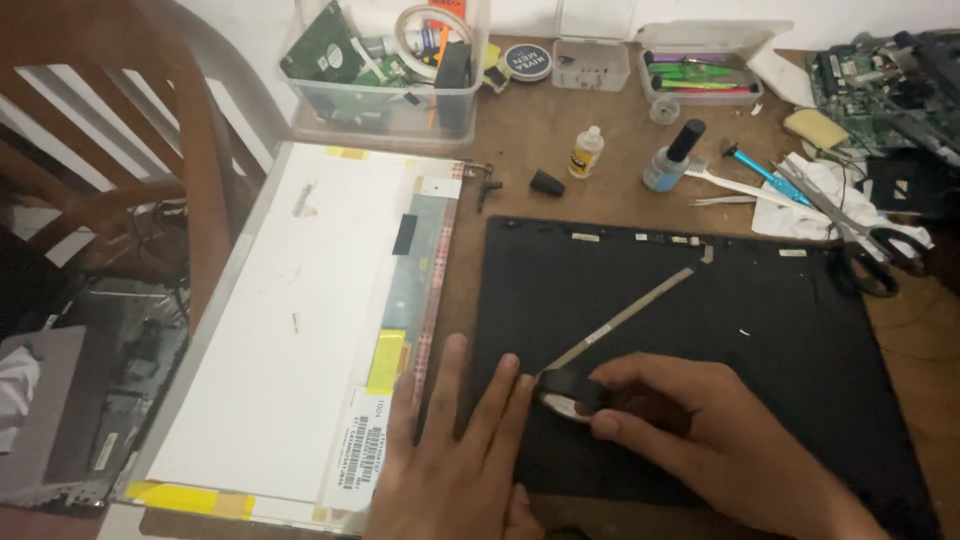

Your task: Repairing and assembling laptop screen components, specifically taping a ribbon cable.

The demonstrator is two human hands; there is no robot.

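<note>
So our right hand [690,420] is pinching a small roll of black tape [568,390] between thumb and fingers, holding it right down on the black laptop lid panel [780,340], near its lower left part. Our left hand [455,450] isn't gripping anything, it's just lying flat with the fingers spread a bit, fingertips pressed on the panel's left edge and touching the roll. From the roll a thin grey flat cable [625,315] runs diagonally up and to the right across the panel. Just left of the panel we've got the bare LCD screen [290,320] lying face down, white back up, with yellow tape bits on the corners. Further back on the wooden table [520,150] there's a clear plastic bin of parts [385,70], a little glue bottle [586,152], a blue-ish bottle with a black cap [672,158], scissors [850,225] off to the right and a green circuit board [870,80] in the far corner. A wooden chair [120,150] sits on the left.
</note>
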